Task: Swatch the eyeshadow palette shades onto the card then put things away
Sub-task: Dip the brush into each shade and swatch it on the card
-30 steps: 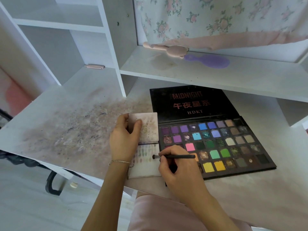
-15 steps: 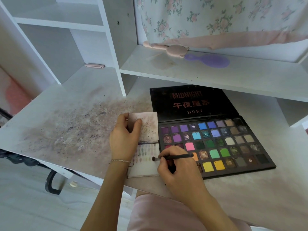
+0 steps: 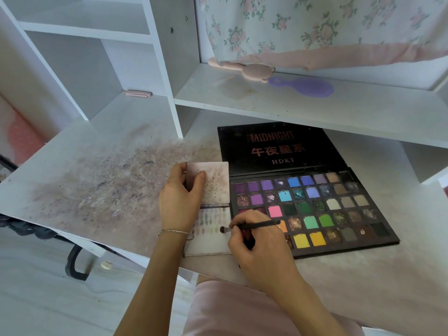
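One open eyeshadow palette (image 3: 315, 209), flat black with square powder pans, lies at 3 o'clock of one folded white card (image 3: 211, 241). The left hand (image 3: 180, 197) pinches its upper flap; the right hand (image 3: 257, 248) grips one thin dark brush (image 3: 252, 225), bristles touching the card.

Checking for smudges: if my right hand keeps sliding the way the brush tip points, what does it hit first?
The right hand holds the brush pointing left across the card. It would likely meet the left hand near the wrist first, though depth is unclear.
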A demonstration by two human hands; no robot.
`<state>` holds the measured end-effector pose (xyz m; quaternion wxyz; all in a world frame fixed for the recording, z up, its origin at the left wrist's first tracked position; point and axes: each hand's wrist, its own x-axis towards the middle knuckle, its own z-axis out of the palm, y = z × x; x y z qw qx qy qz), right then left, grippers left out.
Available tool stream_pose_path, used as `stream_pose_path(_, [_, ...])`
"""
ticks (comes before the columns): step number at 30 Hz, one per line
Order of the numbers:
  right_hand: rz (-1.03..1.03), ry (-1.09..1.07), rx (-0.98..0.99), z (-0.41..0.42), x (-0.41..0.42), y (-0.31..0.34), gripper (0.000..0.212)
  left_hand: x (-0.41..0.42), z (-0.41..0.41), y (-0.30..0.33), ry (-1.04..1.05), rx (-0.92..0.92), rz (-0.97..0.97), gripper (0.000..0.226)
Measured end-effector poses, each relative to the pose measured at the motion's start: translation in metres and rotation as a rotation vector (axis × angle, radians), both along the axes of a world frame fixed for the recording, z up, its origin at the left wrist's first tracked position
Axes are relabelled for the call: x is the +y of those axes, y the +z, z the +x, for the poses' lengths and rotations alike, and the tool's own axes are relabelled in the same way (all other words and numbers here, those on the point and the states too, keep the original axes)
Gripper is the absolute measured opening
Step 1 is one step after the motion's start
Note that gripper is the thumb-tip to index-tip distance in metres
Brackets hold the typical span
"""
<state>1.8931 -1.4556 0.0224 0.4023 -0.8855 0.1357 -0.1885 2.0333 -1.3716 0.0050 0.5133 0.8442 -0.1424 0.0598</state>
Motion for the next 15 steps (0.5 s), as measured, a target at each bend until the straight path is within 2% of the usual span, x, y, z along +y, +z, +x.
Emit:
stream_pose_path(4, [-0.005,-0.003,-0.006,0.001,0.0,0.0,0.016,0.0,0.001,0.0,0.002,0.01,-0.002,0.026])
stream_pose_path(7, [0.057,-0.003,-0.05,0.0,-0.001,0.0,0.007,0.0,0.0,0.0,0.003,0.002,0.008,0.026])
stream_pose_path(11, [0.236,-0.077,-0.189,-0.006,-0.007,0.004,0.02,0.0,0.0,0.001,0.0,0.012,0.015,0.026])
stream_pose_path(15, [0.253,-0.14,-0.299,-0.015,-0.02,0.007,0.02,0.001,0.0,0.003,-0.002,0.02,0.015,0.028])
